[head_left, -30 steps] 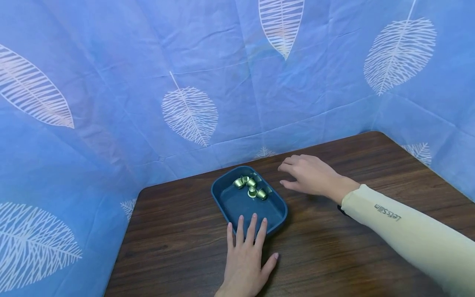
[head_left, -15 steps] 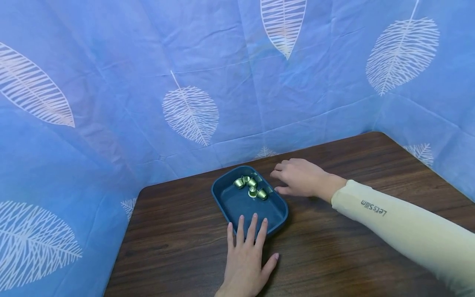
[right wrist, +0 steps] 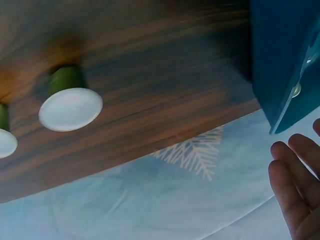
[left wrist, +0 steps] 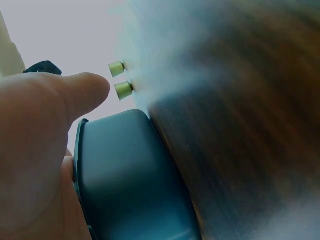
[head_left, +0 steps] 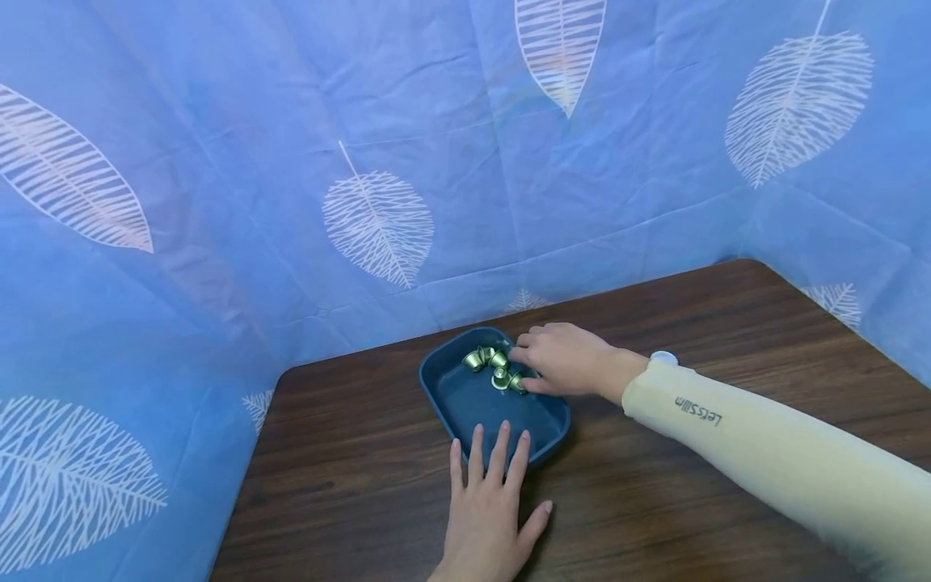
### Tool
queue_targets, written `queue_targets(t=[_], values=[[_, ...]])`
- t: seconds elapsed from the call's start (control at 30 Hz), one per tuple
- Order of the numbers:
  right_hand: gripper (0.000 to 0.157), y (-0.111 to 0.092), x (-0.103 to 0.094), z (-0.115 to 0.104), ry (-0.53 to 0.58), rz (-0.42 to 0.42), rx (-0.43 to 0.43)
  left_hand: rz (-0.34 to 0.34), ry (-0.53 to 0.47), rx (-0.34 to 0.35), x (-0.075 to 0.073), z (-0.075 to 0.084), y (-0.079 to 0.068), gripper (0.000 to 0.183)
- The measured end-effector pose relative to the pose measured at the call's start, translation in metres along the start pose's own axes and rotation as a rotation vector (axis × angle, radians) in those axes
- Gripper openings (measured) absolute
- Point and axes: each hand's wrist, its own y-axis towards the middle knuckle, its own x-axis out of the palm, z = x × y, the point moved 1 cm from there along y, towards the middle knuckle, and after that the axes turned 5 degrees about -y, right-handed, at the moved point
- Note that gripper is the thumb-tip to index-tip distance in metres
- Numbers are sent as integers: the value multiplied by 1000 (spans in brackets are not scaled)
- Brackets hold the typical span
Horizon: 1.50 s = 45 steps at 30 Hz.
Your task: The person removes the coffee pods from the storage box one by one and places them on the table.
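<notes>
Several green coffee capsules (head_left: pixel 473 360) lie in the far part of a dark blue tray (head_left: pixel 465 416). My right hand (head_left: pixel 563 357) reaches over the tray's right rim, fingers loosely bent above the capsules; its thumb tip overlaps the rightmost capsule (head_left: pixel 516 383). Nothing shows between the fingers (right wrist: pixel 287 187) in the right wrist view. With fingers spread and straight, my left hand (head_left: pixel 480 517) rests at the tray's near end; in the left wrist view its thumb (left wrist: pixel 90 92) points away beside the tray wall (left wrist: pixel 125 170).
Outside the tray, a capsule with a white lid (right wrist: pixel 70 109) stands on the brown wooden table (right wrist: pixel 165 100), and another (right wrist: pixel 6 143) is cut by the view's edge. One white lid (head_left: pixel 663 357) peeks out behind the right sleeve. A blue leaf-print curtain (head_left: pixel 465 162) hangs behind.
My right hand has moved left and slightly down, from beside the tray to over its right rim. A white lid now shows behind the sleeve. The left hand stays in place.
</notes>
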Motion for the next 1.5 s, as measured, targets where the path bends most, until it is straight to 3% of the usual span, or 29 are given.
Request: queue_targets(t=[0.3,0.97,1.5], values=[[50,8,7,-9,55,-71,21,-24,-31,2,-2,0,2,83],[47,11,19,-14,24,-17,10,-43,-38,-3,-5,-2,2,82],[50,19,29,-26,9,-65,-29,-31,-34,1,-6,-2,2,82]])
